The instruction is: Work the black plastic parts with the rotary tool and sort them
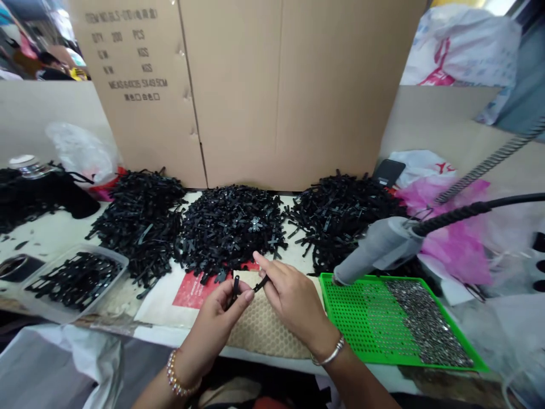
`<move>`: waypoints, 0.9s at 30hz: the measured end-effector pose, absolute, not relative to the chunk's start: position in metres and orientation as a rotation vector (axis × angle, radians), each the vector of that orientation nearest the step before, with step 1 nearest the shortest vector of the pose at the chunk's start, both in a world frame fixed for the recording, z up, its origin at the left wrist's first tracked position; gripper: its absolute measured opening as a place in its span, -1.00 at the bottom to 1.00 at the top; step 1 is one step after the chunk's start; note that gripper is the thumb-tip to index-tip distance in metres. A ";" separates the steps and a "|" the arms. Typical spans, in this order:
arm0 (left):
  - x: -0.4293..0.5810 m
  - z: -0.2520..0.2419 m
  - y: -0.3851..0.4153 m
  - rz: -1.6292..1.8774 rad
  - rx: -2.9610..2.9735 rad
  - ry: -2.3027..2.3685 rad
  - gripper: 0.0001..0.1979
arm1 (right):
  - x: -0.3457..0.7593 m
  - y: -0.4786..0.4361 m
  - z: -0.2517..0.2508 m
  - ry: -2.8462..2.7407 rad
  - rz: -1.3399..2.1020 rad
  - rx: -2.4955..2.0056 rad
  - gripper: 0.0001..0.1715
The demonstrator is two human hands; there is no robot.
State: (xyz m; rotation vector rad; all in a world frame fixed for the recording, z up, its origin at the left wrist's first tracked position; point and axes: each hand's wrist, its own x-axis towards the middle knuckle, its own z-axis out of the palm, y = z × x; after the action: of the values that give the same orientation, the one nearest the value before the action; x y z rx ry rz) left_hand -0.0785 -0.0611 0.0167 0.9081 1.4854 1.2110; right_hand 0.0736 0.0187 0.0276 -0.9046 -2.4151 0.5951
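Both hands meet over a tan honeycomb-patterned mat (pixel 272 329) near the table's front edge. My left hand (pixel 223 307) pinches a small black strip-like part (pixel 235 286) between thumb and fingers. My right hand (pixel 289 292), a little to its right, has its fingers closed on another black part (pixel 260 283), whose end reaches the left thumb. Whether the two parts are joined cannot be seen. Just behind the hands lies a heap of black parts (pixel 230 224). To the right of my right hand is a green perforated tray (pixel 349 324) holding small metal pieces (pixel 430 318).
More black heaps lie at left (pixel 140 221) and right (pixel 340 210). A clear tub (pixel 121 261) of black parts stands at far left. A grey corded tool (pixel 378 247) hangs over the green tray. Behind stands a large cardboard sheet (pixel 289 96). A person (pixel 53 68) is at far upper left.
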 end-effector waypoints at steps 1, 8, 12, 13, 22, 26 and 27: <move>-0.084 0.016 -0.064 1.223 0.903 1.478 -0.53 | 0.071 0.016 0.028 -2.392 0.706 -0.822 -0.40; -0.119 0.014 -0.090 1.255 0.574 1.340 -0.51 | 0.055 -0.009 0.016 -2.257 1.003 -0.636 -0.75; -0.133 0.019 -0.101 1.320 0.393 1.155 -0.51 | 0.044 -0.027 0.008 -1.918 1.137 -0.689 -0.75; -0.135 0.021 -0.102 1.314 0.369 1.141 -0.49 | 0.041 -0.032 0.007 -1.875 1.146 -0.706 -0.75; -0.132 0.020 -0.114 1.125 0.397 1.088 -0.52 | 0.017 -0.049 0.004 -1.581 1.407 -0.687 -0.79; -0.128 0.022 -0.114 0.988 0.344 0.914 -0.56 | 0.011 -0.047 0.002 -1.479 1.648 -0.699 -0.77; -0.127 0.022 -0.114 0.952 0.315 0.860 -0.57 | 0.010 -0.047 0.002 -1.452 1.731 -0.698 -0.76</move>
State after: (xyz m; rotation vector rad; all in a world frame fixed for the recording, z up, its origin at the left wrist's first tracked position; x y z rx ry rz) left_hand -0.1269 -0.1136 0.0220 0.3146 0.8596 0.9523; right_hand 0.0102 -0.0473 0.0017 -0.6976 -1.4518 1.7309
